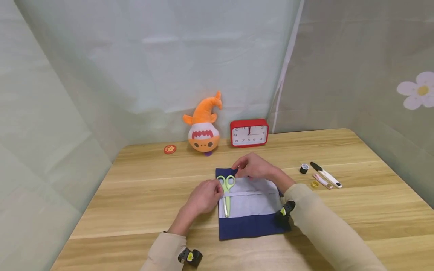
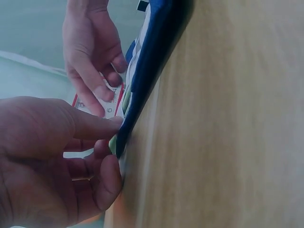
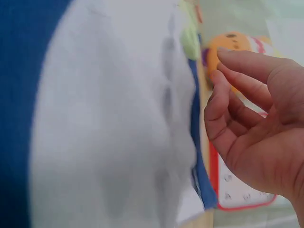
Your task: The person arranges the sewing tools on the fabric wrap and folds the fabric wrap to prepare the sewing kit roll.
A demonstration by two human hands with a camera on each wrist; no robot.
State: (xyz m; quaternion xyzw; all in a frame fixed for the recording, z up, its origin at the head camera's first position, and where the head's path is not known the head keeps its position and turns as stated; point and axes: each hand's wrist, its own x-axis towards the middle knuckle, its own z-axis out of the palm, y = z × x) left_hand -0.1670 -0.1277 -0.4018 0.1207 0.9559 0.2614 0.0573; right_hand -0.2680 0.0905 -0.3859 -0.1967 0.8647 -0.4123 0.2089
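Note:
A navy and white cloth case lies spread on the table. Light green scissors rest along its left side, tucked under a narrow white band, loops pointing to the back. My left hand pinches the case's left edge beside the scissors; in the left wrist view its thumb is on the upper side and the fingers curl below. Over the back edge of the case hovers my right hand, fingers loosely bent. The right wrist view shows nothing between its thumb and fingers.
Right of the case lie a black thread spool, a yellow ring, a small pink-and-white item and a black-and-white tool. Along the back are a red clock, an orange plush toy and a round red badge.

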